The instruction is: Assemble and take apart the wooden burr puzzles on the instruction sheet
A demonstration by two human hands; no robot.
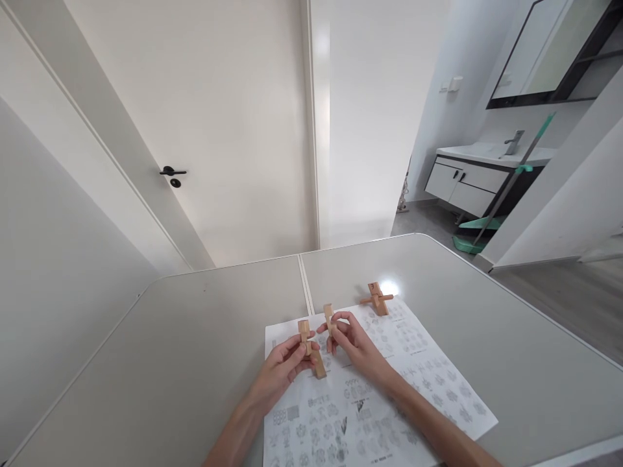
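Observation:
My left hand [289, 357] pinches a notched wooden puzzle piece [304, 327], held upright over a printed sheet. Beneath those fingers another light wooden piece [318, 364] slants down toward the paper; whether the hand grips it too, I cannot tell. Close by on the right, my right hand [351, 337] has thumb and fingers closed on a second upright wooden puzzle piece [328, 314]. The two hands are a small gap apart. Past the right hand, a cross-shaped assembly of darker wooden pieces [377, 299] rests at the sheet's far edge.
The printed sheet [389, 415], covered in small grey diagrams, lies on a light grey table [195, 363] with a seam across it. Beyond the table stand a white door [233, 130], a washbasin cabinet [467, 178] and a green broom with dustpan [470, 244].

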